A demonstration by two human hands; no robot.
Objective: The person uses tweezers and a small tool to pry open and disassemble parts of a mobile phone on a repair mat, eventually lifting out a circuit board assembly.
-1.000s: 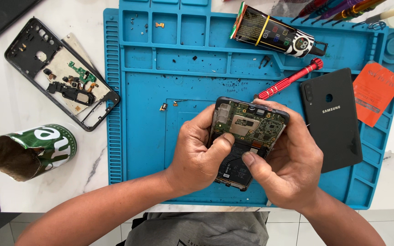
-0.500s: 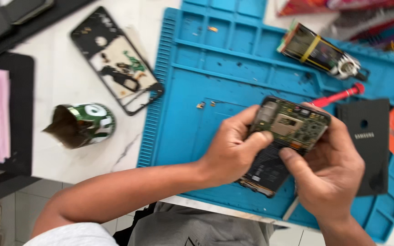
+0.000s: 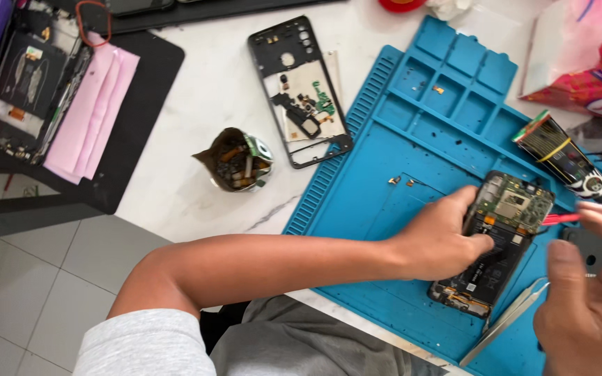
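Observation:
An opened phone (image 3: 502, 240) with its green circuit board and black battery showing lies on the blue work mat (image 3: 398, 139). My left hand (image 3: 444, 240) grips the phone's left edge, thumb on the battery. My right hand (image 3: 590, 299) hovers blurred at the lower right, off the phone, fingers apart and holding nothing I can see. A red screwdriver (image 3: 560, 218) pokes out between the phone and my right hand. A black back cover (image 3: 589, 249) lies partly hidden under that hand. Metal tweezers (image 3: 503, 322) rest on the mat's near edge.
A bare phone frame (image 3: 301, 90) and a crushed can with butts (image 3: 240, 161) sit on the white table left of the mat. A taped device (image 3: 562, 157) lies at the mat's right. A black tray (image 3: 127, 104) with pink sheets and another opened device stands far left. A colourful bag (image 3: 587, 56) fills the top right.
My right hand has let go of the phone and pulled back to the right. The phone now rests on the mat under my left hand. The view has swung left.

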